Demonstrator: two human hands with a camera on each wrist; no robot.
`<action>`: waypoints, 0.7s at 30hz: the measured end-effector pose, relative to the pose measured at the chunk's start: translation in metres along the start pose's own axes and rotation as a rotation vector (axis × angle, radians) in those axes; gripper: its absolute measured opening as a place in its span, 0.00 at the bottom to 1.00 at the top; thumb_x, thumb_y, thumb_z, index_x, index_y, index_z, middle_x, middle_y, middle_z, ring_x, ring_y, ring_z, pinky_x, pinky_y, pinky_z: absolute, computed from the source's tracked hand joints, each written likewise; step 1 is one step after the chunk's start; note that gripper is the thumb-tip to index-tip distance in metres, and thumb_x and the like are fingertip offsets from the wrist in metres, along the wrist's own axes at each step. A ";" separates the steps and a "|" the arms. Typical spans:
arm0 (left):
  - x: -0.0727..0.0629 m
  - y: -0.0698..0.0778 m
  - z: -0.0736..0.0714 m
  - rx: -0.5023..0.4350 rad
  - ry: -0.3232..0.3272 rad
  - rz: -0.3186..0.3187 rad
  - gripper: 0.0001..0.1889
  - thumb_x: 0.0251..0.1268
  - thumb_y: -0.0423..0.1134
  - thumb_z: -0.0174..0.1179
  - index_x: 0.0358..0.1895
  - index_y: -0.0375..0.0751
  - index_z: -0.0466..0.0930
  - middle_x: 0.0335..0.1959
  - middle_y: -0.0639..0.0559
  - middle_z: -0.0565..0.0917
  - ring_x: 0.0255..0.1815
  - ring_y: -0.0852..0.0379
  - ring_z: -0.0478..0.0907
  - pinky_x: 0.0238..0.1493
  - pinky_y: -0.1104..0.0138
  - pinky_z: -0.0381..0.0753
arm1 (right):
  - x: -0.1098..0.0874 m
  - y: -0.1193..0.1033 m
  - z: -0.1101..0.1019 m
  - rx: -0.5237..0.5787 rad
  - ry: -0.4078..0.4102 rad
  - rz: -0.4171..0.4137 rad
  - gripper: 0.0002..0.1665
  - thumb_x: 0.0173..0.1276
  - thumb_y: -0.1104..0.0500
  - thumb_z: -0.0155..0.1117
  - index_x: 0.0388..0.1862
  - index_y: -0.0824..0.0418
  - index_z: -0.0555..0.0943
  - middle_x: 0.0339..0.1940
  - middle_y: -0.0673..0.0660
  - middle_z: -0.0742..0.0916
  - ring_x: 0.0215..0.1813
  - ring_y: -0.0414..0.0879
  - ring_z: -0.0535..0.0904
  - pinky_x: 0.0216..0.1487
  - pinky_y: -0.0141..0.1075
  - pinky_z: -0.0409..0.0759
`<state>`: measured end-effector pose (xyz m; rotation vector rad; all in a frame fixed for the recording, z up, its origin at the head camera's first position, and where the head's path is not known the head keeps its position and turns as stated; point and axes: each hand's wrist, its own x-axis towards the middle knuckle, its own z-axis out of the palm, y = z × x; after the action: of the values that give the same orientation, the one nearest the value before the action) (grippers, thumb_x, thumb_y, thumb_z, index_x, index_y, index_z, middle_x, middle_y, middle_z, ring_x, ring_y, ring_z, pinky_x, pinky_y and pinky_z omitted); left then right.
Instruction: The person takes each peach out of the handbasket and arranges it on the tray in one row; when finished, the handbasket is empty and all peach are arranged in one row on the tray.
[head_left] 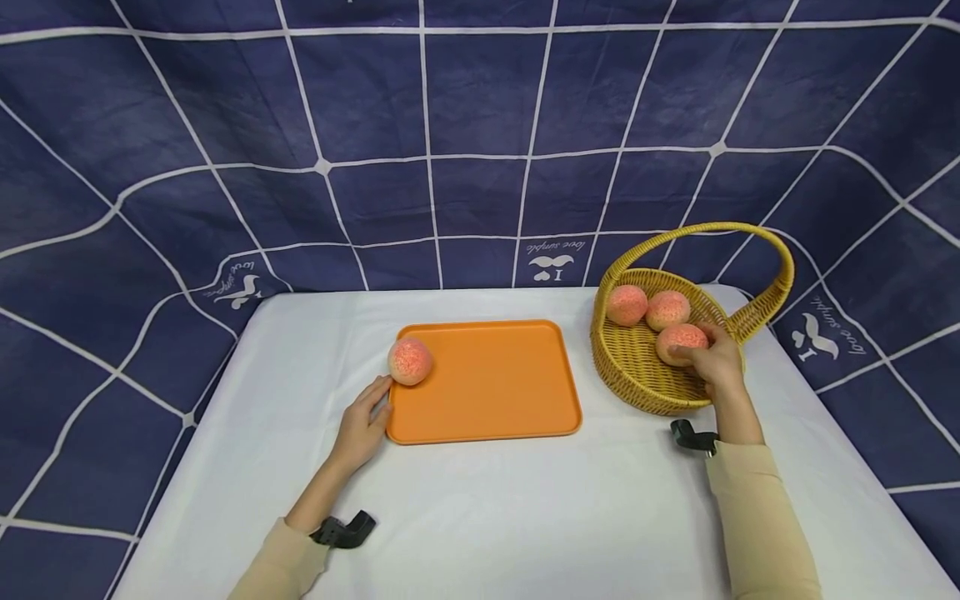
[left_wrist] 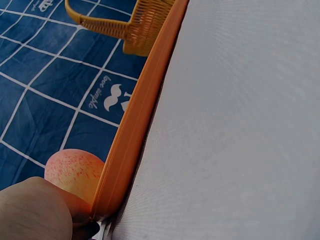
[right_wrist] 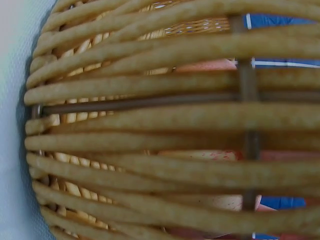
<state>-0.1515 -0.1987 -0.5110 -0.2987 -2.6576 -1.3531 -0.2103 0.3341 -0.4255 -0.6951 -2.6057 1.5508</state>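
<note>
My right hand (head_left: 716, 358) reaches over the near right rim of a yellow woven basket (head_left: 626, 367) and grips a pink-and-cream peach (head_left: 681, 343) inside it. Two more peaches lie farther back in the basket, one at the left (head_left: 627, 305) and one beside it (head_left: 667, 310). In the right wrist view the basket's woven wall (right_wrist: 150, 120) hides the hand and most of the fruit. At the orange tray's (head_left: 487, 383) left edge, my left hand (head_left: 362, 429) touches the rim with relaxed fingers. A single peach (head_left: 410, 361) sits in the tray's far left corner, just beyond those fingertips.
A white cloth (head_left: 480, 517) covers the table. The basket's tall arched handle (head_left: 712, 227) rises above its opening, to the right of the tray. Behind the table hangs a dark blue curtain (head_left: 480, 108) with white grid lines. Each wrist carries a black mount (head_left: 345, 531).
</note>
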 end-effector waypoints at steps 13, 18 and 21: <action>0.000 -0.002 0.000 -0.003 -0.013 -0.017 0.24 0.70 0.26 0.51 0.68 0.25 0.65 0.71 0.32 0.67 0.75 0.36 0.58 0.76 0.45 0.57 | 0.002 -0.001 0.002 -0.008 -0.040 0.041 0.45 0.66 0.64 0.63 0.76 0.70 0.53 0.71 0.72 0.66 0.47 0.47 0.76 0.39 0.33 0.88; 0.000 -0.002 0.000 -0.004 -0.012 -0.017 0.24 0.70 0.26 0.52 0.68 0.25 0.65 0.71 0.32 0.67 0.75 0.36 0.58 0.76 0.45 0.57 | 0.001 -0.001 0.002 0.000 -0.040 0.040 0.44 0.66 0.64 0.63 0.76 0.71 0.53 0.70 0.71 0.66 0.36 0.37 0.75 0.41 0.34 0.88; 0.000 -0.002 0.001 -0.001 -0.010 -0.015 0.24 0.70 0.26 0.52 0.68 0.25 0.66 0.71 0.32 0.67 0.75 0.36 0.59 0.76 0.45 0.57 | 0.000 -0.002 0.001 0.004 -0.041 0.041 0.44 0.66 0.63 0.64 0.75 0.71 0.54 0.70 0.70 0.66 0.33 0.33 0.75 0.42 0.34 0.88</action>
<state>-0.1522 -0.1992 -0.5126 -0.2876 -2.6723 -1.3613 -0.2112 0.3325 -0.4247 -0.7283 -2.6328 1.5976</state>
